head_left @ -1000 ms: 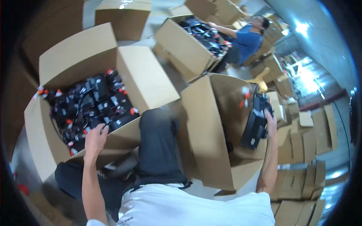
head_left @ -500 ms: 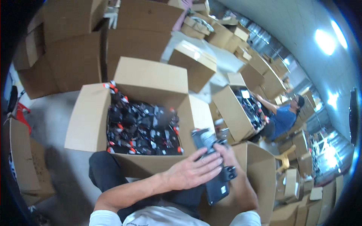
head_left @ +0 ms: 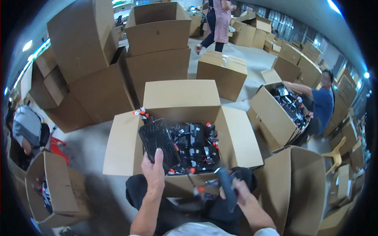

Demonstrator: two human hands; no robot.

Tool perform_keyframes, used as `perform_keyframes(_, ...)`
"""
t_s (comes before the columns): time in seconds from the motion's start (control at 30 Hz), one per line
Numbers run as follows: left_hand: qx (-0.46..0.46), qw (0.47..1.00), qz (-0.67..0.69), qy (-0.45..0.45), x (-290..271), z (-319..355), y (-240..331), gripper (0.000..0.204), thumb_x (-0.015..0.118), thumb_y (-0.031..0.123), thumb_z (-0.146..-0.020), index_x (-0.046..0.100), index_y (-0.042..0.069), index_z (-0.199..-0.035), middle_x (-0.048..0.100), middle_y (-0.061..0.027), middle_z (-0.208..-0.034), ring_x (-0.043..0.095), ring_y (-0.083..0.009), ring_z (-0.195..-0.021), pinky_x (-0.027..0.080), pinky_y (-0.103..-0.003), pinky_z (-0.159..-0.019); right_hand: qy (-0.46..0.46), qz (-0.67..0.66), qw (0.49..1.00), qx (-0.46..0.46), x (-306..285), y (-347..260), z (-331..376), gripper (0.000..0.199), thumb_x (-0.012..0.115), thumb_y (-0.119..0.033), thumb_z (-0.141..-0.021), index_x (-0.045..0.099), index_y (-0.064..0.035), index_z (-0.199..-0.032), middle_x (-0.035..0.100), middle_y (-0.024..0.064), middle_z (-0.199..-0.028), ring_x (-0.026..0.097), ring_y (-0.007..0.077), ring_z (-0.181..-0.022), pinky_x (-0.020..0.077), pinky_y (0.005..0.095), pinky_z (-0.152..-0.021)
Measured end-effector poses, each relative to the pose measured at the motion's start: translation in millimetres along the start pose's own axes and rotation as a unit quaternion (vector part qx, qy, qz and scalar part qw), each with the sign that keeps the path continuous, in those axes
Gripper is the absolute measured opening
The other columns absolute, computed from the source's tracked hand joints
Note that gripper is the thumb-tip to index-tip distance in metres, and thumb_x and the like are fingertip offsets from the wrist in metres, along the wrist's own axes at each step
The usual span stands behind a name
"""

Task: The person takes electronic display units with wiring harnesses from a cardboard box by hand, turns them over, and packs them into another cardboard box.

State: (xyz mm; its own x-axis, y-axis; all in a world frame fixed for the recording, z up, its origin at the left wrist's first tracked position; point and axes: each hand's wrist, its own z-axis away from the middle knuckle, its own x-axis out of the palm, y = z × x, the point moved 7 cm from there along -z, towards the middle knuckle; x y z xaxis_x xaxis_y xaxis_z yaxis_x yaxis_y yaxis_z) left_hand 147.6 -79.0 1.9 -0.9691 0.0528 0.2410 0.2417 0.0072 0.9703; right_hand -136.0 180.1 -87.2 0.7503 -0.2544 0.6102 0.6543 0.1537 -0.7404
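My left hand point(head_left: 154, 171) grips a flat black rectangular pack point(head_left: 159, 141) by its lower edge, tilted over the open carton before me. From the pack a thin cable runs down to a red-orange connector point(head_left: 201, 189) near my knees. My right hand point(head_left: 242, 193) is closed round a dark, elongated piece point(head_left: 226, 188), smeared by motion, whose kind I cannot make out. Several black packs point(head_left: 197, 151) with cables and red-orange connectors fill the carton point(head_left: 181, 93), whose flaps are folded outward.
Beside my right leg stands another open carton point(head_left: 307, 177). A co-worker in blue point(head_left: 323, 104) reaches into a filled carton point(head_left: 273, 114). Stacked cartons point(head_left: 157, 67) rise behind. A person in pink point(head_left: 222, 19) stands farther back. At left are a person point(head_left: 29, 128) and a smaller carton point(head_left: 65, 188).
My hands have separated; earlier both held a black device together. The left now has the flat pack over the carton, the right the dark piece. My view has swung right-to-left.
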Motion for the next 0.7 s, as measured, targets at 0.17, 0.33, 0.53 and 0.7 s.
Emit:
perform_keyframes(0.17, 0.104, 0.978, -0.163, -0.083, 74.6, 75.5, -6.9, 0.038, 0.065, 0.026, -0.127, 0.069, -0.005, -0.149, 0.078, -0.0011, -0.116, 0.069, -0.0079, -0.104, 0.058, -0.026, -0.092, 0.102, -0.091, 0.968, -0.208, 28.5, -71.9, -17.8, 0.045, 0.077, -0.014, -0.116, 0.068, 0.0, -0.158, 0.081, 0.0053, -0.123, 0.081, 0.0163, -0.107, 0.0683, 0.0383, -0.098)
perform_keyframes(0.33, 0.01, 0.963, -0.082, -0.255, 141.0, 131.2, -27.9, 0.049, 0.066, 0.023, -0.123, 0.054, -0.006, -0.161, 0.069, 0.0003, -0.112, 0.064, -0.0082, -0.101, 0.054, -0.026, -0.09, 0.135, 0.097, 0.953, -0.253, 42.4, -67.2, -30.3, 0.086, 0.087, -0.033, -0.115, 0.047, 0.0084, -0.179, 0.079, 0.0044, -0.134, 0.071, 0.0102, -0.12, 0.0575, 0.0301, -0.109)
perform_keyframes(0.53, -0.079, 0.947, -0.174, -0.259, 148.8, 123.9, -39.4, 0.078, 0.095, 0.011, -0.094, 0.057, -0.004, -0.161, 0.077, -0.0141, -0.138, 0.076, -0.0217, -0.12, 0.063, -0.039, -0.11, 0.04, 0.308, 0.937, -0.163, 23.1, -73.9, -8.8, 0.077, 0.082, -0.035, -0.118, 0.054, 0.0092, -0.174, 0.08, 0.0086, -0.13, 0.075, 0.0142, -0.116, 0.0611, 0.0326, -0.108)
perform_keyframes(0.7, -0.063, 0.893, -0.238, -0.377, 157.2, 105.9, -29.4, 0.085, 0.096, 0.013, -0.089, 0.062, -0.007, -0.164, 0.079, -0.0145, -0.143, 0.077, -0.0222, -0.127, 0.062, -0.04, -0.114, 0.155, 0.292, 0.912, -0.244, -66.3, -133.8, 48.6, 0.074, 0.097, -0.028, -0.103, 0.068, 0.0041, -0.163, 0.086, 0.0165, -0.137, 0.081, 0.0278, -0.128, 0.0629, 0.0434, -0.114)
